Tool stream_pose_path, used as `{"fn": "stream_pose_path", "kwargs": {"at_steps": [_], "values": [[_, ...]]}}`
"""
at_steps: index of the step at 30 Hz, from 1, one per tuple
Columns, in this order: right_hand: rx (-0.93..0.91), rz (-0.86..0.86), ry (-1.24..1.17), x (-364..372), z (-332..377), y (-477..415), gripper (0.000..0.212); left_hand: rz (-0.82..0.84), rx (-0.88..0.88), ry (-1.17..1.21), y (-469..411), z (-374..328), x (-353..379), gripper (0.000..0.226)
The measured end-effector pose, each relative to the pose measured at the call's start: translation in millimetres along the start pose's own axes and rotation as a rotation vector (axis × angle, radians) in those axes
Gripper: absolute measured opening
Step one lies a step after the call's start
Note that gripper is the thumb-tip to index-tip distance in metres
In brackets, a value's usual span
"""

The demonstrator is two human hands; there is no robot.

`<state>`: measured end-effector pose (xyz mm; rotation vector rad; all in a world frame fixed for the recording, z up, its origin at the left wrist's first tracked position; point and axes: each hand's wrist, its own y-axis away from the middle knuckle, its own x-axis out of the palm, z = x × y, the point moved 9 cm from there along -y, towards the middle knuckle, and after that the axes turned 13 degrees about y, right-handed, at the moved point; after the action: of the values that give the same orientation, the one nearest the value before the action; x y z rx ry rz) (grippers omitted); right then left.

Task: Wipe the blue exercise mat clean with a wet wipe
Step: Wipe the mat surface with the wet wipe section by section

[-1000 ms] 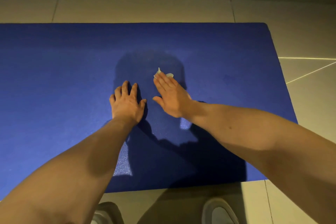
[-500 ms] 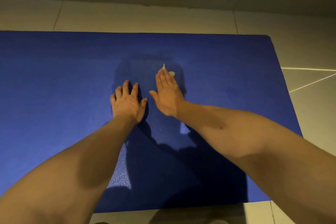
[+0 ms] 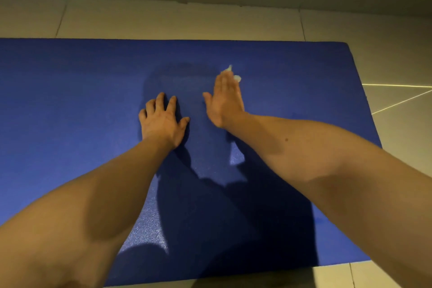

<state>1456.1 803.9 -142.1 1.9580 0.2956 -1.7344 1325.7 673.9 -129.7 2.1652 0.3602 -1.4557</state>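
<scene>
mid-wipe. right grip (image 3: 225,100) flat, fingers straight, pressing wipe (image 3: 236,78) onto mat (image 3: 70,100), right of centre. left grip (image 3: 163,121) open, braced on mat. next likely needs steady pressure, fresh patch.

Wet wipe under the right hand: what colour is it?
White; the wet wipe peeks out beyond the right hand on the blue mat. Head view.

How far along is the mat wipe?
Done: unclear, no wiped patch stands out on the mat. In hand: right hand presses the wet wipe flat near the far edge; left hand braces beside it. Left: probably much of the surface.
</scene>
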Motion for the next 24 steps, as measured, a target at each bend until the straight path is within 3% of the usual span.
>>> {"fn": "stream_pose_path", "kwargs": {"at_steps": [3, 6, 7, 11, 16, 21, 24], "values": [[-0.233, 0.062, -0.068, -1.1, 35.9, 7.3, 0.071, 0.007, -0.001, 0.006, -4.2, -0.4, 0.2, 0.075], [-0.416, -0.049, 0.048, 0.0, 23.9, -0.6, 0.068, 0.003, -0.012, 0.012, -11.0, -5.1, -2.4, 0.075], [-0.408, -0.068, 0.093, 0.0, 9.3, -8.0, 0.069, 0.011, -0.019, 0.012, -14.1, -6.6, -2.9, 0.076], [-0.065, 0.009, 0.062, -1.9, -67.4, -38.8, 0.074, 0.062, -0.058, 0.01, -20.4, -11.0, -0.2, 0.085], [0.123, 0.001, -0.009, -9.3, -42.5, -45.9, 0.078, 0.07, -0.095, 0.023, -21.7, -13.3, -0.5, 0.087], [-0.264, -0.005, 0.061, -11.3, 37.2, -49.5, 0.07, 0.083, -0.107, 0.007, -23.2, -15.3, -1.8, 0.088], [-0.381, -0.036, 0.122, -9.7, 21.2, -59.4, 0.069, 0.087, -0.105, -0.017, -24.7, -16.3, -3.2, 0.088]]}}
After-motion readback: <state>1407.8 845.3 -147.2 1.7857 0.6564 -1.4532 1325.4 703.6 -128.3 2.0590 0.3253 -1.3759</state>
